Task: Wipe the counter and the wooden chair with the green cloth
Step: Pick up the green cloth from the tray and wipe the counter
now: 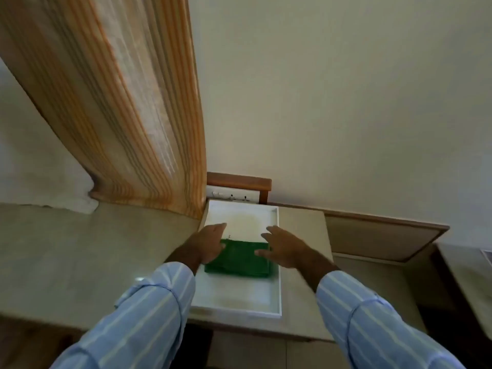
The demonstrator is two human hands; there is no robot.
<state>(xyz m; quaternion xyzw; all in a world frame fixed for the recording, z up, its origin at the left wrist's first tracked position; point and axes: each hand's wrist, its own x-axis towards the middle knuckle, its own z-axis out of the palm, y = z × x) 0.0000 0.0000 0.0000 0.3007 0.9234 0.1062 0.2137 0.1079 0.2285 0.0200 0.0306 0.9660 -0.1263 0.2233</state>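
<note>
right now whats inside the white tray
A folded green cloth lies in the white tray, with both hands at its sides. The tray floor under the cloth is hidden.

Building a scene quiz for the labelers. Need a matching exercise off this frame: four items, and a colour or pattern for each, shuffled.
Items:
1. cloth
2. tray
3. curtain
4. sleeves

Colour or pattern:
A. orange and cream stripes
B. white
C. light blue with pale stripes
D. green

Pairs: 1-D, 2-B, 3-A, 4-C
</note>
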